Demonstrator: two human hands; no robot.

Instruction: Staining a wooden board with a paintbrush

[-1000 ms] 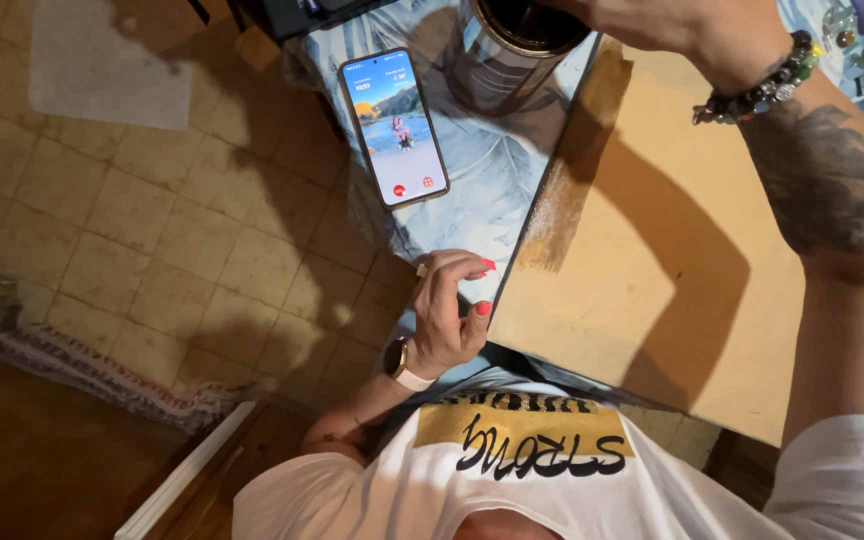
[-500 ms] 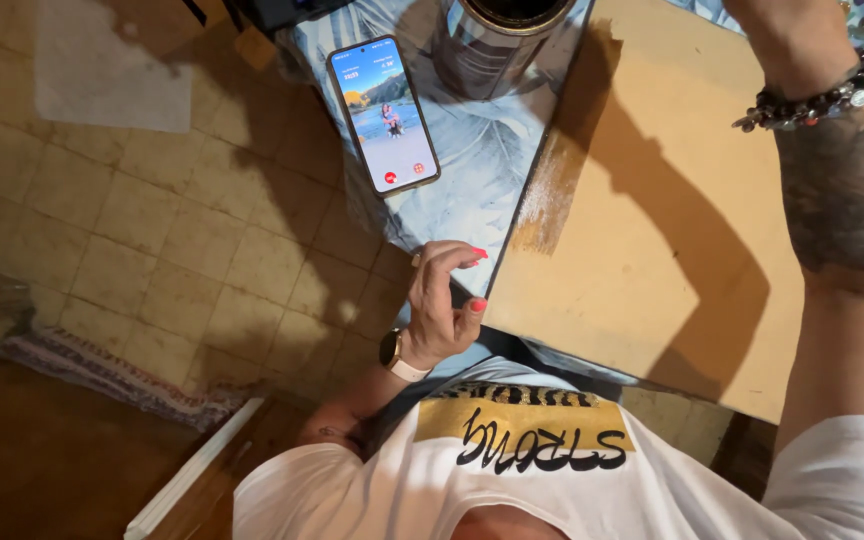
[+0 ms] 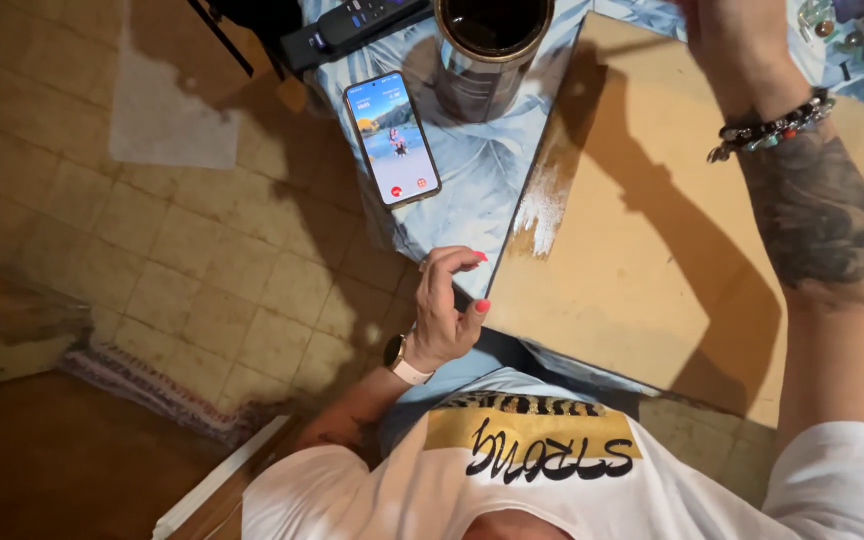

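Left hand [image 3: 444, 310]: fingers curled, grip empty, at wooden board [image 3: 652, 260] corner.
Right hand: grip out of frame, cannot tell.
Advice: steady the board's edge; avoid the nearby can [image 3: 492, 50] and phone [image 3: 392, 138].

Worn tan tile floor [image 3: 202, 250] (one pale patch [image 3: 172, 115] near the top), a woven rug [image 3: 152, 390] edge below, warm light casting hard shadows.
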